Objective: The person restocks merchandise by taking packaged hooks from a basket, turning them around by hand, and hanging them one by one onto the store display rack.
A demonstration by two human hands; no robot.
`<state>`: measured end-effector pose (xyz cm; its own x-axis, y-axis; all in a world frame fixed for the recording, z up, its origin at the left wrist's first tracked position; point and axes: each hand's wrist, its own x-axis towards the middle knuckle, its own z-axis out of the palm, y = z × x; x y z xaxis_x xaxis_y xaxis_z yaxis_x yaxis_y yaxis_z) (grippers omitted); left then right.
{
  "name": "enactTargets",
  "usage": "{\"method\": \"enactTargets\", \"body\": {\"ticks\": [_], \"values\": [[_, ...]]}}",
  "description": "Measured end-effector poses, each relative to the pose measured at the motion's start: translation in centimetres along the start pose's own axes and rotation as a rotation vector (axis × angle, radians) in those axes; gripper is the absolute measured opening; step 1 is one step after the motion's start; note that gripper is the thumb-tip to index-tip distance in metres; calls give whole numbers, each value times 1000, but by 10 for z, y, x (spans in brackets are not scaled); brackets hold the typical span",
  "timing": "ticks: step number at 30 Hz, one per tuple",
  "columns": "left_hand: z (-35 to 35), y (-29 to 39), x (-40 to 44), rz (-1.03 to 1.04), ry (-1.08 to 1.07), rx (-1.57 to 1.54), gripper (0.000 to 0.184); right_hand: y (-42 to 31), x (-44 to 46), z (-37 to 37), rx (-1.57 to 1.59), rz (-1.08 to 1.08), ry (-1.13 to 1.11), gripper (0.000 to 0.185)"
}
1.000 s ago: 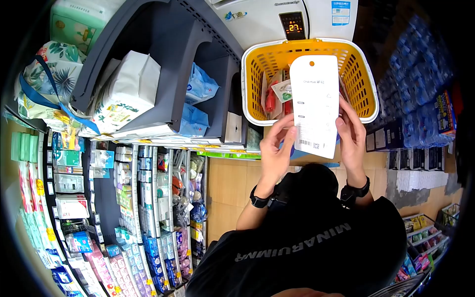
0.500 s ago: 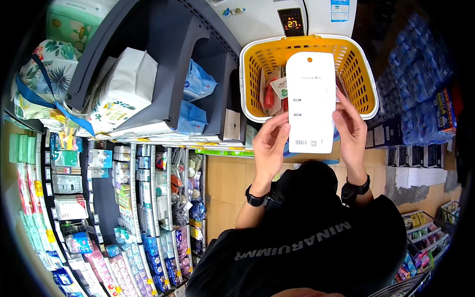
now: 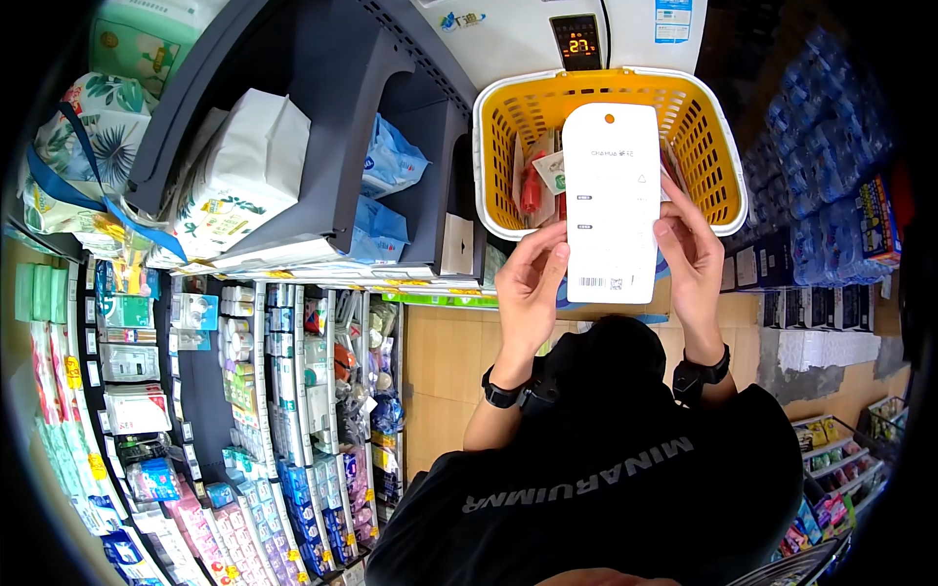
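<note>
My left hand pinches one long edge of the white card, down low, and my right hand pinches the other. The thumbs are near me and some fingers tuck behind. The card is up in front of me, over the near side of the basket. I think it is light and stiff, a bit slick, and it could bend if I squeeze hard. The long edges look best to hold — they leave the words showing. I can't tell if something is stuck on the back.

Low on the card are a barcode and a square code. Near the top it says "CHAHUA", under a round hole. The other words are too small.

Past it is the yellow basket, with a red thing inside. Farther on, a white machine has a screen — it says 27.
</note>
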<state>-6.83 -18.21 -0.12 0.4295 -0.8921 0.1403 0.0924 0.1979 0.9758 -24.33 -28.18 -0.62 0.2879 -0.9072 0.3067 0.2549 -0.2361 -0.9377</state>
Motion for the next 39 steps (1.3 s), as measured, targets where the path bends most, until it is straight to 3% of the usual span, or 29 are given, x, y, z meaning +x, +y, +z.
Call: {"method": "enactTargets", "body": {"ticks": [16,19,21,22,25,30,34,39], "values": [[-8,-4,-4,54,-54,25,30,-3,-1,4,-23,21,-24,47],[-10,-11,-4,10,-106,-65,43,-6,-2,8,54,49,-48,47],[-12,-20,-6,-96,-243,-168,65,-7,-2,11,90,60,-63,47],[-10,-21,-7,-94,-243,-168,65,-7,-2,12,99,76,-76,46],[0,-22,-10,-162,-378,-230,90,-1,-6,15,102,78,-124,44],[8,-20,-10,-129,-401,-256,86,0,-13,16,-25,65,-179,33],[7,-23,-13,-132,-315,-103,87,-6,-9,13,-234,-72,-243,25],[15,-14,-9,-51,-118,135,79,-10,-19,15,74,94,-189,26]]}}
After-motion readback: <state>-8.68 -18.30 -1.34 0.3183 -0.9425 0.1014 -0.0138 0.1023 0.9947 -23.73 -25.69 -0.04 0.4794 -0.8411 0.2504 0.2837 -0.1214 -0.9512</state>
